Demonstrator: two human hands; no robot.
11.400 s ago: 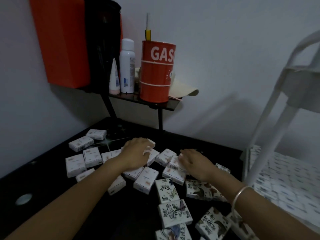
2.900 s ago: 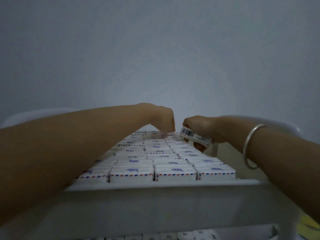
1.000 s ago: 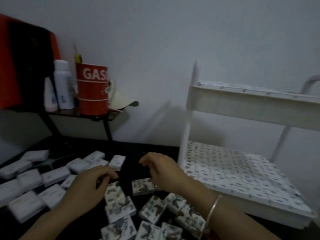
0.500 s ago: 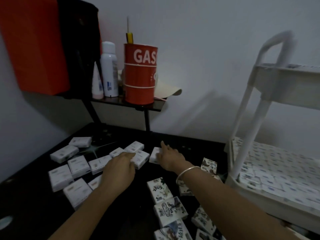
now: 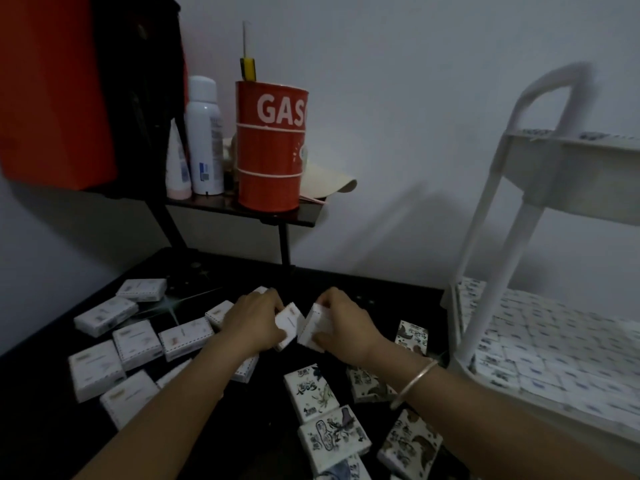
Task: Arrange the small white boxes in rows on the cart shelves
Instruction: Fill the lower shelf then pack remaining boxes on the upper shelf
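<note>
Several small white boxes (image 5: 133, 342) lie scattered on a black table (image 5: 41, 420). My left hand (image 5: 251, 322) grips one white box (image 5: 287, 323), tilted up off the table. My right hand (image 5: 343, 323) grips another white box (image 5: 317, 327) beside it, their edges nearly touching. Boxes with dark bird and flower prints (image 5: 311, 391) lie nearer to me. The white cart (image 5: 485, 271) stands at the right. Its lower shelf (image 5: 540, 358) is packed with rows of white boxes, and more boxes show on the top shelf (image 5: 568, 161).
A small black shelf (image 5: 242, 207) behind the table carries a red "GAS" can (image 5: 270, 147), a white spray bottle (image 5: 204, 136) and a tube (image 5: 177, 164). An orange and black object (image 5: 59, 88) hangs at the upper left. The wall is close behind.
Half a second ago both hands lay flat reaching over the boxes; now each has lifted a white box and brought the two together at the table's middle.
</note>
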